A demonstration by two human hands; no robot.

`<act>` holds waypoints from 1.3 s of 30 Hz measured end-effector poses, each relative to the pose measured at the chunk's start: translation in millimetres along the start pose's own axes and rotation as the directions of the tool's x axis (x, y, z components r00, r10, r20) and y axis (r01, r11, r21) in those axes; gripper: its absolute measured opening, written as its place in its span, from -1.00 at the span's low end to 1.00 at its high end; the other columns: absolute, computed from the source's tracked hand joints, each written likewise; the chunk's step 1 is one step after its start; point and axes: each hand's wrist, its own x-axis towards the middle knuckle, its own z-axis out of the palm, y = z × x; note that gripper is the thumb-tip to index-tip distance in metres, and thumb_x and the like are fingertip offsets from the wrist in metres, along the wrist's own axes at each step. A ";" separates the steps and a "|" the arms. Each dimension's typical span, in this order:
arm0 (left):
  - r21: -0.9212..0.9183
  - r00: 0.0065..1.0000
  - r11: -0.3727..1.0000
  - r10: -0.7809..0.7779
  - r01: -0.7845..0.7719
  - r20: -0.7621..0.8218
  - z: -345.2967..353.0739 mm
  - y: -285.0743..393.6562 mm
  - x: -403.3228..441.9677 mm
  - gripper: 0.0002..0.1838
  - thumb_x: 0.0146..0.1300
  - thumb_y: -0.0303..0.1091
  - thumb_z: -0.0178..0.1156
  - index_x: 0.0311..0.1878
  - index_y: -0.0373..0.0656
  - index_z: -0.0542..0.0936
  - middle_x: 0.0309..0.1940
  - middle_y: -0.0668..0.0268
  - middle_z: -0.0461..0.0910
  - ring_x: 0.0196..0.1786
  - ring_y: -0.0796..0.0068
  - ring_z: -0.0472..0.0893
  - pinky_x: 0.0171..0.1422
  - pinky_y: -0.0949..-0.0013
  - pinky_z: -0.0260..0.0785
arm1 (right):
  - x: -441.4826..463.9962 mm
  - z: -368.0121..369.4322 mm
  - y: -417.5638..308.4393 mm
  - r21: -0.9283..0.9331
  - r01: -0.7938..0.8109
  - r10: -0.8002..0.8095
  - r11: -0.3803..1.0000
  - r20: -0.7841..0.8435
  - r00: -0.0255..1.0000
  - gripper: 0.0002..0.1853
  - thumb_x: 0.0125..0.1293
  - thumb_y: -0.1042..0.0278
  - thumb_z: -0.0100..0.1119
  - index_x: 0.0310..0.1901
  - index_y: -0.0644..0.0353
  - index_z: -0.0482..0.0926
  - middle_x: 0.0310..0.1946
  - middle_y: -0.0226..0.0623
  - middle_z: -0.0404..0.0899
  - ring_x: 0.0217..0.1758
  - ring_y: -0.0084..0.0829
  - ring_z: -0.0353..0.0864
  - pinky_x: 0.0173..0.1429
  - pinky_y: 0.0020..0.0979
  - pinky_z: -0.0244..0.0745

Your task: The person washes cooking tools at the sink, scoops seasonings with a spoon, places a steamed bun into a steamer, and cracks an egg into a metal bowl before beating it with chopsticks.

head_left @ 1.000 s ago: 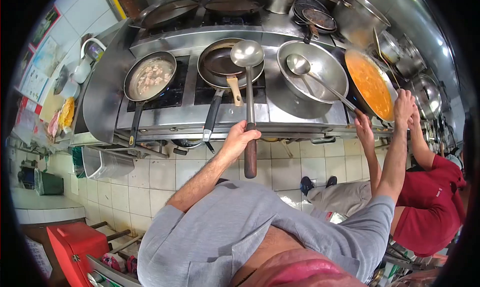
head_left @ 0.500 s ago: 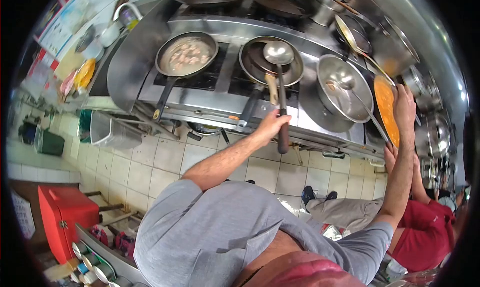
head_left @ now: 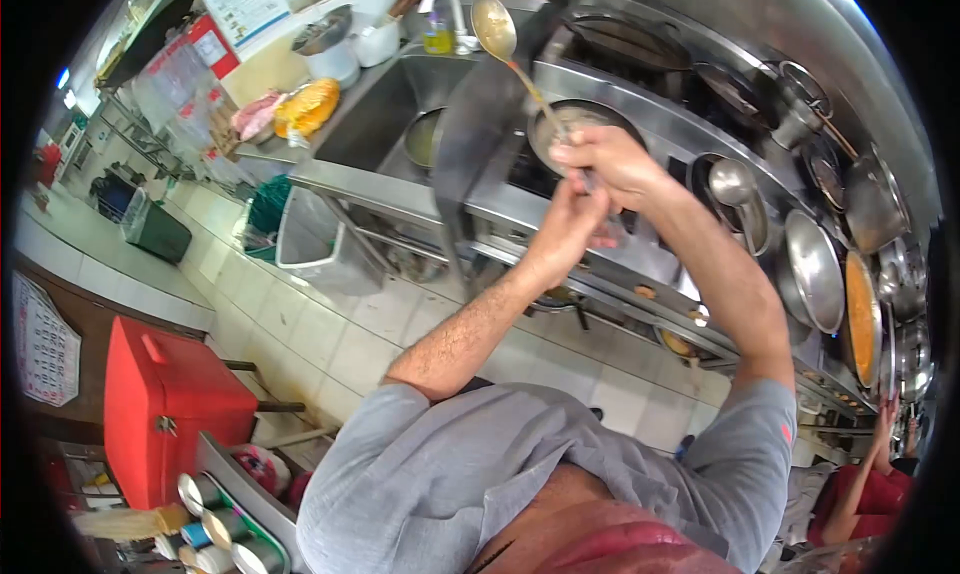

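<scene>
My right hand is closed round the handle of a long ladle, whose bowl is raised over the metal splash guard with pale, wet residue in it. Just below, almost touching it, my left hand has its fingers curled; what they grip is hidden. Behind my hands, a frying pan with pale liquid sits on the stove, partly covered by them. In the pan to its right lies another ladle.
A steel bowl and an orange-filled tray stand further right. Left of the splash guard is a sink with a pan in it. A grey bin and red box are on the left. Another person stands at the right.
My view has swung left. My right hand has brought the long ladle from beside the orange tray to the left pan. My left hand has left the other ladle and come beside my right.
</scene>
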 end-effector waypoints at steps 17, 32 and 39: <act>0.118 0.906 0.958 -0.200 0.260 -0.374 -402.5 109.8 48.9 -0.87 0.29 -0.31 0.03 -0.33 -0.08 0.32 -0.69 0.47 0.33 -0.76 0.72 0.23 -0.75 0.60 -0.07 | 497.5 59.3 -40.4 -0.122 -0.045 -0.037 0.992 -0.595 0.803 -0.65 0.11 0.11 0.17 -0.24 0.27 0.54 -0.50 -0.29 0.55 -0.55 -0.48 0.56 -0.57 -0.40 0.52; -0.032 0.819 0.842 -0.532 0.538 -0.215 -523.9 128.9 214.8 -0.87 0.29 -0.28 0.06 -0.29 -0.10 0.38 -0.69 0.50 0.33 -0.79 0.78 0.21 -0.79 0.64 -0.11 | 720.1 -104.0 65.8 0.373 0.000 0.213 0.928 -0.530 0.821 -0.47 0.18 -0.12 0.12 -0.05 0.20 0.43 -0.25 -0.21 0.45 -0.42 -0.36 0.52 -0.45 -0.46 0.51; -0.070 0.800 0.808 -0.588 0.584 -0.117 -538.2 108.8 247.8 -0.87 0.28 -0.31 0.05 -0.32 -0.10 0.36 -0.70 0.47 0.34 -0.79 0.73 0.21 -0.76 0.59 -0.09 | 726.6 -109.6 88.4 0.110 0.152 -0.047 0.982 -0.639 0.767 -0.45 0.03 0.20 0.37 0.01 0.23 0.39 -0.36 -0.37 0.48 -0.37 -0.57 0.48 -0.39 -0.62 0.45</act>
